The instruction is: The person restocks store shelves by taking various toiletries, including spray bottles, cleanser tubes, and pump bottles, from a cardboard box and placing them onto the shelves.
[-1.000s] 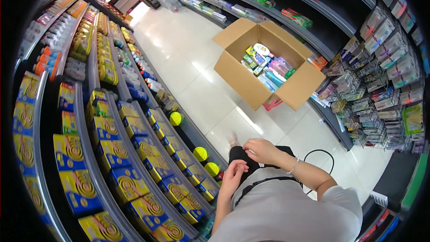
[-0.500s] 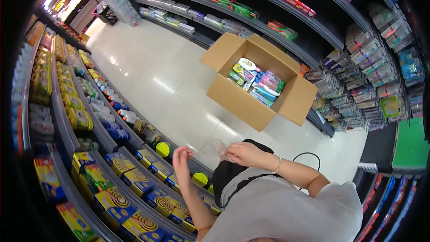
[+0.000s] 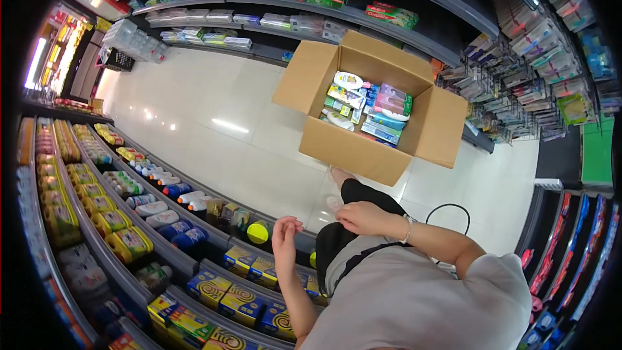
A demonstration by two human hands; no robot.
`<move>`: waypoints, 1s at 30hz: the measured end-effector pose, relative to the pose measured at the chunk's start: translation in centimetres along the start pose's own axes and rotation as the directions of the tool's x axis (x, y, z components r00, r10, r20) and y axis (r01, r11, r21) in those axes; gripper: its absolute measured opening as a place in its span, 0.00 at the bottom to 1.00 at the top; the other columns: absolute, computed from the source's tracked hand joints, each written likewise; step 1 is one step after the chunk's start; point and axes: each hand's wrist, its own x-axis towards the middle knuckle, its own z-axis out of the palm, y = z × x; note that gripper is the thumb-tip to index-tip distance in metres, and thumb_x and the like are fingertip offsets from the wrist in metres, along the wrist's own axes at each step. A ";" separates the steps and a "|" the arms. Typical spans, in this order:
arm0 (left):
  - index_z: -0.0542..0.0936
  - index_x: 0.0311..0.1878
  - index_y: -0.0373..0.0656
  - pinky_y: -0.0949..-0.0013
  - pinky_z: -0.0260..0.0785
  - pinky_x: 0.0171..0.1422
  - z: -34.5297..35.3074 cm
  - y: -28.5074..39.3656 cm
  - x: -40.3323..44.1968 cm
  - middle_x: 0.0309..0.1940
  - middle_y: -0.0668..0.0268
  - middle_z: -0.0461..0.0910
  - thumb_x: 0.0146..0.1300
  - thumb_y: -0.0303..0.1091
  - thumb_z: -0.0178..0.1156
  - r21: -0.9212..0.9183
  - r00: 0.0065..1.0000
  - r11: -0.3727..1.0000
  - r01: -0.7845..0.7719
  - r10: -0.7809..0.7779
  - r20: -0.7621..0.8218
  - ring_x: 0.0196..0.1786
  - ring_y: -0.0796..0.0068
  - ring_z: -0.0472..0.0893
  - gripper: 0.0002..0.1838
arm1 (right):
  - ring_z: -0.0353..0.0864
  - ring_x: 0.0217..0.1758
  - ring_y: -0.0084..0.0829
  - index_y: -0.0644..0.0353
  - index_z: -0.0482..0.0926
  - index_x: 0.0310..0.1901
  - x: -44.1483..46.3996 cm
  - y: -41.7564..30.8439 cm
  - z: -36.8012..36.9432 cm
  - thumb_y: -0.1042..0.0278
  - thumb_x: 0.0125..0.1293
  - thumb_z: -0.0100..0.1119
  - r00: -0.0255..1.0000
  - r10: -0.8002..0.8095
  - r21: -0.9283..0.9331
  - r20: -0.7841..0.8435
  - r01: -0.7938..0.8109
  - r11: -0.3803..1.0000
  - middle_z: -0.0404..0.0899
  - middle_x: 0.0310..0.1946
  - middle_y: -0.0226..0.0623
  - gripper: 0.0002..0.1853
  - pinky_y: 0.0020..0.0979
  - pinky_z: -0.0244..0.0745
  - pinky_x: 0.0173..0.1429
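My left hand [image 3: 285,231] is raised beside the left shelves, its fingers loosely bent and nothing in it. Close by stand a yellow-lidded container [image 3: 258,232] and blue-and-yellow boxes with a spiral print [image 3: 243,301]. My right hand [image 3: 364,218], with a bracelet at the wrist, hovers in front of my waist; its fingers are loosely curved and no object shows in them. Ahead on the floor, a cardboard box [image 3: 353,153] stands with its flaps spread. Inside lie a white bottle [image 3: 348,80], a pink-and-clear pack [image 3: 392,100] and several small cartons.
Shelves of bottles and yellow packs [image 3: 129,243] run along the left. Toothpaste cartons [image 3: 391,15] sit on the far shelf [image 3: 311,4]. Hanging packs [image 3: 551,71] fill the right rack. A dark basket [image 3: 119,60] and clear stacked packs [image 3: 133,40] are at the far left.
The view has turned and the box appears slightly lower and nearer. One leg has stepped forward toward the box. My left hand has shifted right in view, its fingers a little more bent.
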 end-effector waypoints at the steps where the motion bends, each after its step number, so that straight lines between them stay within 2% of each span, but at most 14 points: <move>1: 0.71 0.38 0.38 0.76 0.65 0.42 0.3 0.4 0.8 0.30 0.66 0.73 0.63 0.30 0.46 -0.003 1.000 1.000 0.013 -0.013 0.014 0.33 0.79 0.72 0.07 | 0.74 0.34 0.42 0.60 0.72 0.32 1.0 0.7 -0.6 0.69 0.55 0.47 1.000 0.026 0.008 -0.010 -0.026 1.000 0.73 0.29 0.41 0.06 0.38 0.69 0.37; 7: 0.71 0.39 0.37 0.76 0.65 0.43 2.8 3.8 7.0 0.30 0.66 0.73 0.63 0.28 0.45 0.136 0.992 0.986 0.096 -0.106 0.067 0.34 0.78 0.72 0.07 | 0.75 0.33 0.41 0.59 0.73 0.31 7.3 9.9 -5.0 0.69 0.53 0.48 0.922 0.258 0.127 -0.290 -0.230 0.965 0.74 0.27 0.41 0.06 0.38 0.69 0.35; 8: 0.71 0.39 0.37 0.76 0.65 0.43 3.3 4.4 8.3 0.30 0.66 0.73 0.63 0.28 0.45 0.151 0.987 0.981 0.126 -0.139 0.083 0.34 0.78 0.73 0.07 | 0.75 0.33 0.40 0.59 0.73 0.31 8.3 12.0 -6.0 0.69 0.53 0.48 0.892 0.309 0.167 -0.330 -0.266 0.949 0.75 0.27 0.41 0.06 0.37 0.69 0.35; 10: 0.70 0.41 0.36 0.77 0.64 0.45 4.4 5.6 10.6 0.31 0.65 0.73 0.63 0.26 0.45 0.165 0.970 0.969 0.185 -0.207 0.128 0.35 0.79 0.71 0.06 | 0.76 0.32 0.40 0.59 0.74 0.31 9.7 17.2 -7.2 0.69 0.52 0.50 0.818 0.496 0.278 -0.292 -0.423 0.862 0.76 0.27 0.40 0.06 0.36 0.70 0.34; 12: 0.70 0.40 0.35 0.77 0.64 0.45 5.6 6.3 12.8 0.32 0.65 0.73 0.63 0.26 0.45 0.237 0.951 0.952 0.195 -0.243 0.192 0.35 0.79 0.71 0.06 | 0.78 0.30 0.40 0.61 0.74 0.32 10.9 24.3 -5.8 0.65 0.52 0.53 0.700 0.638 0.358 -0.320 -0.535 0.766 0.77 0.25 0.41 0.09 0.35 0.71 0.34; 14: 0.70 0.41 0.35 0.77 0.64 0.45 6.6 6.9 14.6 0.31 0.65 0.72 0.63 0.26 0.46 0.271 0.943 0.938 0.216 -0.273 0.192 0.35 0.79 0.71 0.06 | 0.78 0.34 0.40 0.61 0.75 0.33 11.7 30.0 -4.4 0.62 0.50 0.55 0.570 0.768 0.348 -0.293 -0.684 0.641 0.78 0.29 0.44 0.12 0.36 0.72 0.37; 15: 0.70 0.41 0.36 0.77 0.64 0.45 7.2 7.2 15.2 0.32 0.65 0.72 0.63 0.26 0.46 0.255 0.937 0.935 0.247 -0.298 0.184 0.35 0.79 0.71 0.06 | 0.78 0.34 0.40 0.61 0.75 0.33 12.0 32.6 -3.5 0.62 0.50 0.55 0.567 0.778 0.361 -0.270 -0.689 0.628 0.78 0.29 0.44 0.12 0.36 0.72 0.37; 17: 0.69 0.42 0.36 0.77 0.63 0.46 8.1 7.5 16.3 0.32 0.66 0.71 0.62 0.25 0.46 0.237 0.934 0.935 0.263 -0.309 0.180 0.36 0.79 0.71 0.06 | 0.78 0.37 0.42 0.61 0.77 0.35 12.7 36.3 -1.5 0.58 0.46 0.56 0.447 0.891 0.130 0.083 -0.891 0.435 0.78 0.32 0.47 0.17 0.36 0.72 0.41; 21: 0.70 0.40 0.37 0.73 0.65 0.45 9.4 7.9 17.4 0.31 0.64 0.73 0.61 0.24 0.45 0.267 0.916 0.907 0.326 -0.373 0.146 0.36 0.76 0.73 0.06 | 0.77 0.40 0.43 0.63 0.78 0.35 14.2 37.6 0.4 0.55 0.45 0.56 0.465 0.865 0.098 0.189 -0.885 0.455 0.77 0.35 0.50 0.20 0.36 0.72 0.45; 24: 0.70 0.40 0.38 0.74 0.65 0.46 10.1 8.0 18.0 0.31 0.65 0.72 0.61 0.24 0.45 0.399 0.877 0.830 0.389 -0.466 0.116 0.36 0.77 0.72 0.06 | 0.71 0.51 0.43 0.62 0.70 0.49 15.3 38.3 2.4 0.54 0.45 0.57 0.273 0.928 0.072 0.256 -0.962 0.263 0.72 0.47 0.50 0.29 0.35 0.68 0.53; 26: 0.70 0.41 0.38 0.74 0.64 0.46 10.4 7.9 18.6 0.31 0.66 0.73 0.62 0.25 0.46 0.429 0.865 0.815 0.390 -0.484 0.131 0.36 0.78 0.72 0.06 | 0.68 0.55 0.44 0.62 0.65 0.53 15.1 39.5 3.9 0.53 0.45 0.59 0.273 0.900 0.158 0.341 -0.960 0.232 0.69 0.51 0.49 0.33 0.36 0.65 0.56; 28: 0.70 0.42 0.38 0.75 0.64 0.46 11.1 8.2 19.4 0.30 0.66 0.73 0.62 0.27 0.47 0.450 0.851 0.802 0.393 -0.503 0.152 0.36 0.78 0.72 0.07 | 0.69 0.54 0.44 0.64 0.67 0.51 15.2 39.2 3.6 0.52 0.45 0.61 0.392 0.881 0.303 0.265 -0.901 0.310 0.69 0.50 0.50 0.33 0.36 0.65 0.56; 29: 0.70 0.42 0.38 0.75 0.64 0.46 11.6 8.5 20.0 0.30 0.66 0.73 0.62 0.27 0.47 0.457 0.847 0.798 0.392 -0.507 0.159 0.36 0.78 0.72 0.07 | 0.69 0.54 0.44 0.64 0.67 0.51 15.3 39.1 3.2 0.52 0.45 0.61 0.386 0.884 0.311 0.264 -0.902 0.301 0.69 0.50 0.50 0.33 0.36 0.65 0.56; 30: 0.70 0.42 0.38 0.75 0.63 0.47 12.1 8.8 20.3 0.31 0.66 0.73 0.62 0.27 0.47 0.475 0.846 0.790 0.387 -0.509 0.157 0.36 0.78 0.72 0.07 | 0.69 0.53 0.44 0.63 0.68 0.50 15.4 38.0 1.8 0.52 0.45 0.61 0.320 0.913 0.328 0.253 -0.916 0.230 0.70 0.49 0.50 0.32 0.36 0.65 0.56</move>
